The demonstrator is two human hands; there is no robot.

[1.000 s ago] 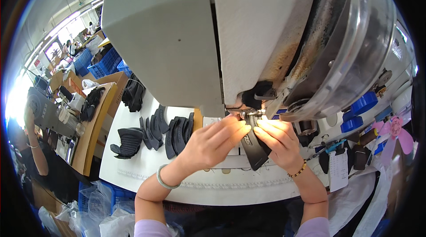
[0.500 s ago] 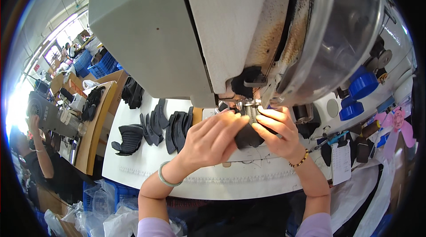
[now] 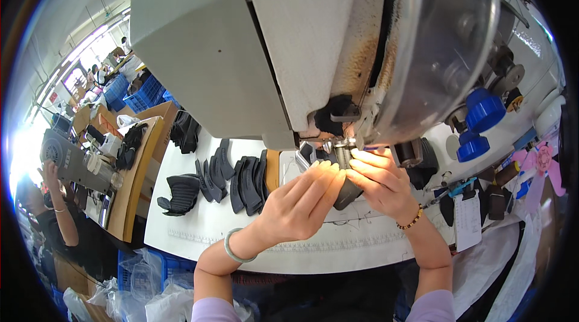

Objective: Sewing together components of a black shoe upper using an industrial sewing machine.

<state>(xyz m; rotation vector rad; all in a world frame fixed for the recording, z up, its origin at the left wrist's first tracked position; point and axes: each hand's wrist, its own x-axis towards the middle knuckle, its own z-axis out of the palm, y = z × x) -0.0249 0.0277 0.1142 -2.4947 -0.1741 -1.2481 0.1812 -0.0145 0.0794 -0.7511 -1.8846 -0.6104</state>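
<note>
A sewing machine fills the upper middle, its needle area lit just beyond my fingertips. Beneath it a dark grey, flat piece of material lies partly hidden between my hands. My left hand, with a pale green bangle at the wrist, has its fingers pressed together at the piece's left edge. From the right, my right hand, wearing a beaded bracelet, pinches the piece with bent fingers close to the needle. The fingertips of both hands nearly meet. Exactly what lies under them is hidden.
Left of my hands lie stacks of dark curved pieces and a ribbed dark bundle on the white table. Blue knobs, a pink fan and a paper pad are at right. A co-worker's arm shows far left.
My left hand has drawn its fingers in against the piece, and its blur is gone. The piece now slants more between my hands. The whole view has shifted slightly.
</note>
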